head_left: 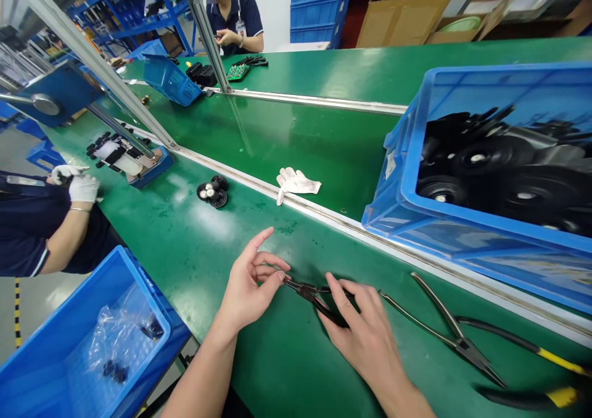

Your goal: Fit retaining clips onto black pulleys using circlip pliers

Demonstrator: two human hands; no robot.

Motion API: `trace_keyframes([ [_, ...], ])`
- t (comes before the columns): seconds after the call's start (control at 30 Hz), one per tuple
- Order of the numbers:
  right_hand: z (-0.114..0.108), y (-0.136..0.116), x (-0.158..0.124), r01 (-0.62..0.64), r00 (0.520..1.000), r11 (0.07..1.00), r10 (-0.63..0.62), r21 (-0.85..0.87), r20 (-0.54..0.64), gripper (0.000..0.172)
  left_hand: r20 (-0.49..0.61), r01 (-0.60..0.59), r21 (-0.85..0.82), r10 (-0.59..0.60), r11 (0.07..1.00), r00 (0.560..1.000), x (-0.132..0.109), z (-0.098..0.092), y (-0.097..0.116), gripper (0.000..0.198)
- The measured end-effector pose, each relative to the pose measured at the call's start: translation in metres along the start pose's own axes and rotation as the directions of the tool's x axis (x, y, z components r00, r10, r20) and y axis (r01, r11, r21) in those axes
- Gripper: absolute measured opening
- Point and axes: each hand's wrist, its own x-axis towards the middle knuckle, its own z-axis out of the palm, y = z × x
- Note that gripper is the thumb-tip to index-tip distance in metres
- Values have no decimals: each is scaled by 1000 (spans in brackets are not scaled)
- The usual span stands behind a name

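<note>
My right hand [365,335] is wrapped around the dark handles of a pair of small pliers [308,291], whose narrow jaws point left. At the tips of those jaws, my left hand [252,285] pinches with thumb and fingers, its index finger raised. Whatever lies in that pinch is too small to make out. Right of my right hand lie long-nosed pliers [462,344] with bare metal handles spread apart. Beyond them is a tool with black and yellow handles [557,359], partly cut off by the frame edge.
A large blue bin of black wheels [522,184] stands at right. Across the metal rail lies a white glove [298,184]; several small black wheels [213,191] sit left of it. A blue bin [139,264] holds a plastic bag. Two co-workers are at left and back.
</note>
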Motion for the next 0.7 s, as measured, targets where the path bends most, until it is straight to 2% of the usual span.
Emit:
trace_keyframes([
  [0.23,3,1,0,-52,999,993,50,104,13,69,40,12,54,-14,998,999,4,-2,-4,79],
  [0.37,3,2,2,-149,984,960,167,236,-59,63,58,-89,38,86,995,995,7,-2,-8,68],
  [0.47,1,2,4,-219,955,933,265,286,-133,59,-53,-178,147,188,973,981,8,-9,-13,57],
  [0.53,1,2,4,-228,951,926,278,301,-135,57,-153,-208,219,244,953,958,11,-21,-19,51],
  [0.6,3,4,3,-225,957,925,269,306,-112,56,-255,-225,267,294,937,921,20,-41,-26,48],
  [0.7,8,7,2,-230,957,927,271,298,-105,54,-393,-222,357,362,907,846,45,-81,-30,48],
])
